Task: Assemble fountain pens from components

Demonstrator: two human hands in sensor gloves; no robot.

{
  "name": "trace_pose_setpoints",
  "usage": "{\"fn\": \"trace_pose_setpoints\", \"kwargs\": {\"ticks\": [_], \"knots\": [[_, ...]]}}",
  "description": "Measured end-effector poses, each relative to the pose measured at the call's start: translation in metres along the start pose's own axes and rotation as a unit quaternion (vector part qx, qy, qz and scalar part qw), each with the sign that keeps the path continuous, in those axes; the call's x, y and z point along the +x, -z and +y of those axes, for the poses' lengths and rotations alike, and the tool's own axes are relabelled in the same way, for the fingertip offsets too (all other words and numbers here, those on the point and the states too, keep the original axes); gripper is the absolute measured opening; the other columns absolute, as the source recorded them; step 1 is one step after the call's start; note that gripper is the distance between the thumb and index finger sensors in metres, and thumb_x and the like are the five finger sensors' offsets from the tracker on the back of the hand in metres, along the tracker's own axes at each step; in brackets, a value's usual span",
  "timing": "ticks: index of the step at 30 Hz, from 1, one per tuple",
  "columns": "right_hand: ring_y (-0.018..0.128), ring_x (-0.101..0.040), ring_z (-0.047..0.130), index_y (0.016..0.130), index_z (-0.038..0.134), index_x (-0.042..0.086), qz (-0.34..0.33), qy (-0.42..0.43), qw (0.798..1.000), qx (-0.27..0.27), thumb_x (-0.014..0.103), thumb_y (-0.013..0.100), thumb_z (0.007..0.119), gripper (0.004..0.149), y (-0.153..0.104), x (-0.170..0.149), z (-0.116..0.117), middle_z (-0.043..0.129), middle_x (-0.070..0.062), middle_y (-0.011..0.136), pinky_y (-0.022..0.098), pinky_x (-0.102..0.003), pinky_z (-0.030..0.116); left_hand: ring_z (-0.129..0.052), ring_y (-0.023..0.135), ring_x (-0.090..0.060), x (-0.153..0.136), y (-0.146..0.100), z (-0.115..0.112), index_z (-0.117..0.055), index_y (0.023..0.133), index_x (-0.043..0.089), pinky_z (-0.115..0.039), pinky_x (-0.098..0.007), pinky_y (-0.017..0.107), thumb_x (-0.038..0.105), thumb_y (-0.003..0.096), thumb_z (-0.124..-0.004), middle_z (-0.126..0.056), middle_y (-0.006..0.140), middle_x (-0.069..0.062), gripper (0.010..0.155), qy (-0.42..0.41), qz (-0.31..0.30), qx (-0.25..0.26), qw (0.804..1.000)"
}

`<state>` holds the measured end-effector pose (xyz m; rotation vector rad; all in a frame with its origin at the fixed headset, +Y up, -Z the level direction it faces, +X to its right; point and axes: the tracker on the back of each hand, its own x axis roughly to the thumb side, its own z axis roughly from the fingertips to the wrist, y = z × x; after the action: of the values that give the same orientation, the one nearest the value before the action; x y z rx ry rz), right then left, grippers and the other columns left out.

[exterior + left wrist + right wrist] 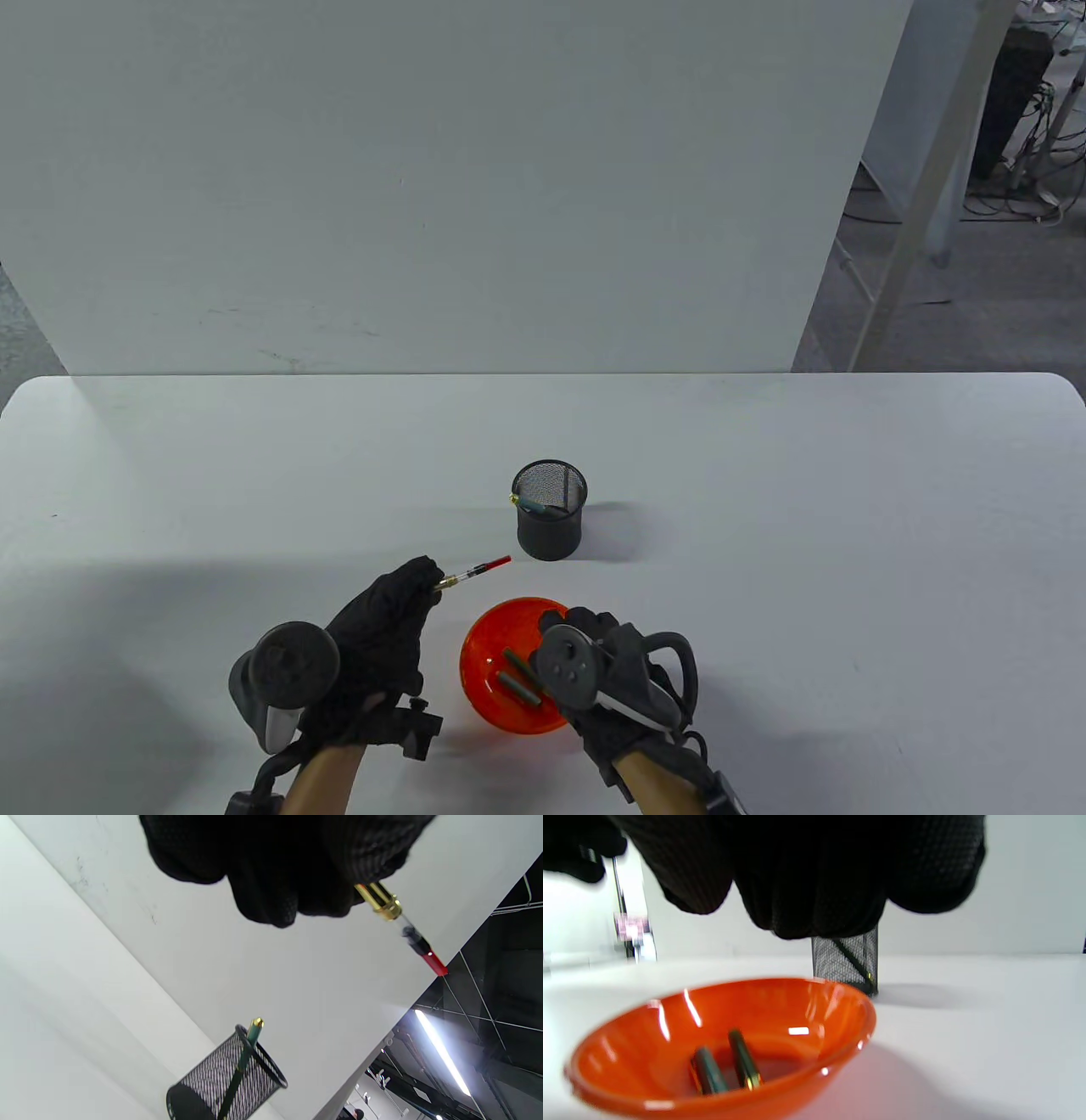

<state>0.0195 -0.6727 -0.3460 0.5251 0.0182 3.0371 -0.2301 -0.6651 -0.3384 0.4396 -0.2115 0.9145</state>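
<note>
My left hand (pixel 399 607) grips a pen section with a gold collar, clear converter and red end (pixel 479 569), pointing up and right above the table; it also shows in the left wrist view (pixel 401 926). My right hand (pixel 594 645) hovers over the right side of an orange bowl (pixel 488 709) and holds nothing that I can see. Two dark green pen parts (pixel 519 677) lie in the bowl, also seen in the right wrist view (pixel 725 1067). A black mesh cup (pixel 550 509) behind the bowl holds a finished green pen (pixel 244 1058).
The white table (pixel 806 552) has a white wall panel behind its far edge. The mesh cup stands just beyond the bowl, near the red end of the held part.
</note>
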Motion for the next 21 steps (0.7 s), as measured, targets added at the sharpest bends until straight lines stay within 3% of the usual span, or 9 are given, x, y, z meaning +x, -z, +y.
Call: {"fn": "trace_pose_setpoints", "kwargs": {"ticks": [2,7,9,11,21], "knots": [[0.063,-0.028,0.09,0.096,0.082,0.018,0.014,-0.012,0.998,0.056,0.043,0.056,0.075,0.047,0.014,0.009,0.004,0.088,-0.008,0.083,0.049,-0.048,0.082,-0.096,0.074,-0.018,0.001,0.0,0.002,-0.075,0.095,0.032,-0.078,-0.047,0.062,0.039,0.053,-0.072,-0.091,0.087,0.004,0.043,-0.024,0.002,0.001,1.0],[0.063,-0.029,0.088,0.094,0.083,0.017,0.013,-0.064,0.993,0.097,0.041,0.055,0.078,0.047,0.038,0.028,0.015,0.089,-0.008,0.081,0.05,-0.05,0.08,-0.095,0.075,-0.018,0.001,0.0,0.006,-0.074,0.096,0.031,-0.078,-0.047,0.062,0.039,0.0533,-0.071,-0.091,0.087,0.003,0.043,-0.053,0.012,0.017,0.998],[0.064,-0.029,0.088,0.094,0.083,0.017,0.016,-0.122,0.985,0.118,0.042,0.054,0.078,0.047,0.043,0.036,0.024,0.089,-0.009,0.081,0.051,-0.05,0.079,-0.095,0.075,-0.018,0.002,0.0,0.006,-0.074,0.096,0.031,-0.078,-0.047,0.062,0.039,0.0533,-0.072,-0.091,0.087,0.003,0.043,-0.046,0.007,0.014,0.999],[0.064,-0.029,0.088,0.093,0.084,0.017,0.015,-0.159,0.979,0.124,0.043,0.054,0.078,0.048,0.046,0.039,0.032,0.089,-0.008,0.08,0.052,-0.05,0.079,-0.095,0.075,-0.018,0.003,0.0,0.007,-0.074,0.096,0.031,-0.078,-0.047,0.062,0.039,0.0533,-0.072,-0.091,0.087,0.003,0.043,-0.039,0.002,0.018,0.999],[0.062,-0.029,0.089,0.092,0.085,0.015,0.017,-0.175,0.972,0.157,0.042,0.053,0.079,0.048,0.039,0.035,0.047,0.09,-0.009,0.078,0.051,-0.051,0.079,-0.095,0.075,-0.018,0.0,0.001,0.002,-0.074,0.096,0.032,-0.078,-0.047,0.062,0.04,0.0535,-0.072,-0.091,0.087,0.004,0.043,-0.033,0.011,0.009,0.999]]}}
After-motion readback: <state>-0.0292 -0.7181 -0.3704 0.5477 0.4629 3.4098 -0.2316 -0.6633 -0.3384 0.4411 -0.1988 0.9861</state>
